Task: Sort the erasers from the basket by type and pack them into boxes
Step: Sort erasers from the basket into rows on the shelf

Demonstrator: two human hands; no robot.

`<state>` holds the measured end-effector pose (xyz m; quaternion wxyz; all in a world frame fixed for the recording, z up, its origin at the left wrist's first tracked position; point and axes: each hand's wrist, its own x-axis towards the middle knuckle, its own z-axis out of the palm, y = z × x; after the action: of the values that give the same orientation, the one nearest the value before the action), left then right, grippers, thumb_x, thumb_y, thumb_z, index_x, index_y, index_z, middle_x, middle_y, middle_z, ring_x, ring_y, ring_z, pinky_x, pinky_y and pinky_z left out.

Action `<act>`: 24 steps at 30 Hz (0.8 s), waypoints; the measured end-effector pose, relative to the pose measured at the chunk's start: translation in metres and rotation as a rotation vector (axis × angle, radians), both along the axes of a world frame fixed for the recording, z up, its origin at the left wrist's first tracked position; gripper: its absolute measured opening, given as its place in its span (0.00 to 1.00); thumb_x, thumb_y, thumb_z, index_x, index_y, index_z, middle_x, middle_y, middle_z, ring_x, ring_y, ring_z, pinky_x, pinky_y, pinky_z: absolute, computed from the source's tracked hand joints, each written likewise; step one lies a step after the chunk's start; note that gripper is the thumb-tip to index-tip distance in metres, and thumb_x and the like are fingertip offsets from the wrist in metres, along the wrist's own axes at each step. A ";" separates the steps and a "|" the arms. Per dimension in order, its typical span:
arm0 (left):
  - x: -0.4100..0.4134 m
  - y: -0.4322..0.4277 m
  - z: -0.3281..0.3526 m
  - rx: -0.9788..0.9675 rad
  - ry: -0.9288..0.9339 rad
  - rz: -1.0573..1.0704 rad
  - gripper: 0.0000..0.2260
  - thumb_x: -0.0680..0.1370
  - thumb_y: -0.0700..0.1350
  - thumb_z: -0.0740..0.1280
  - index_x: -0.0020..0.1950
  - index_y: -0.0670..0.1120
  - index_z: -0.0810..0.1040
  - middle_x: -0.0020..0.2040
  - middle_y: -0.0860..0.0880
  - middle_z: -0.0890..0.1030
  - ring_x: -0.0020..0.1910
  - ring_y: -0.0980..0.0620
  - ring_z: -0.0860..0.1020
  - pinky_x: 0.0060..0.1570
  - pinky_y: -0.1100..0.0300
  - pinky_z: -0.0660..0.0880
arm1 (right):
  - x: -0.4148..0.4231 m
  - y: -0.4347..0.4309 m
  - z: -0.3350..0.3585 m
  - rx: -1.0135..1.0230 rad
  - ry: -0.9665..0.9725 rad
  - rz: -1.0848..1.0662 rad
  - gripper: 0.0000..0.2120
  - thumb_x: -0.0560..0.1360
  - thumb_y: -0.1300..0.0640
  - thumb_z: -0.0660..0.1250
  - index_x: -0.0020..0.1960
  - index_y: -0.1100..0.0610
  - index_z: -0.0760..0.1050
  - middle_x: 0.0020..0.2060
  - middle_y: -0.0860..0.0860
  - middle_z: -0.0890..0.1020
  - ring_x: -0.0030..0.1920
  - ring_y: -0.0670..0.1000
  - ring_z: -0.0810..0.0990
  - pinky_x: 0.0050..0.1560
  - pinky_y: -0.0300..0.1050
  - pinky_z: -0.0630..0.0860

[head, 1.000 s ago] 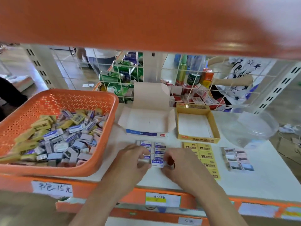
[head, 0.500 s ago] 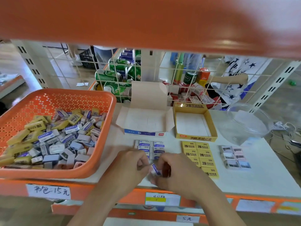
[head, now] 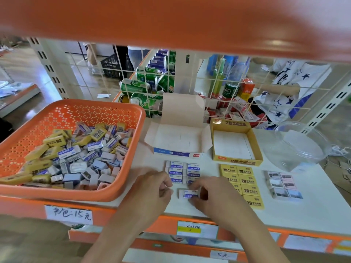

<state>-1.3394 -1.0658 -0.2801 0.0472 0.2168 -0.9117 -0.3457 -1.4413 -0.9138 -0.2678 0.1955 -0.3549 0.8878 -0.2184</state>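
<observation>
The left hand and right hand are showing bare, and both forearms are running bare to the view's lower edge. An olive-brown blur is filling the lower left corner; whether clothing, unclear.

head cam — single view | faces forward and down | near the shelf | basket left — upper shelf blurred across top

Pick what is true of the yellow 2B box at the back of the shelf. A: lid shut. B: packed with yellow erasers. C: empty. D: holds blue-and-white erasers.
C: the yellow 2B box shows only its bare white floor, and the yellow erasers lie in rows in front of it.
</observation>
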 end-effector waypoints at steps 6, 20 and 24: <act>-0.002 0.002 0.001 0.007 0.015 0.015 0.05 0.76 0.47 0.68 0.45 0.55 0.74 0.41 0.56 0.75 0.39 0.62 0.74 0.37 0.71 0.70 | 0.003 -0.002 0.001 -0.015 0.075 -0.061 0.10 0.75 0.50 0.67 0.55 0.46 0.77 0.35 0.42 0.71 0.39 0.46 0.73 0.38 0.38 0.73; -0.003 0.008 0.056 -0.297 0.295 -0.159 0.01 0.76 0.45 0.67 0.47 0.51 0.78 0.44 0.56 0.77 0.38 0.58 0.75 0.39 0.65 0.73 | 0.000 -0.019 0.017 -0.275 0.273 0.017 0.07 0.72 0.55 0.69 0.50 0.46 0.77 0.42 0.42 0.76 0.40 0.41 0.72 0.41 0.39 0.71; 0.008 -0.019 0.082 -0.342 0.334 -0.078 0.03 0.77 0.44 0.66 0.50 0.49 0.78 0.46 0.56 0.75 0.39 0.57 0.74 0.40 0.59 0.74 | 0.007 -0.054 0.037 -0.476 0.305 0.139 0.13 0.72 0.59 0.69 0.55 0.48 0.77 0.47 0.44 0.77 0.46 0.41 0.74 0.46 0.28 0.68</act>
<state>-1.3317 -1.0844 -0.1985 0.2199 0.1101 -0.9443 -0.2187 -1.4339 -0.9676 -0.2303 -0.0142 -0.4797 0.8042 -0.3506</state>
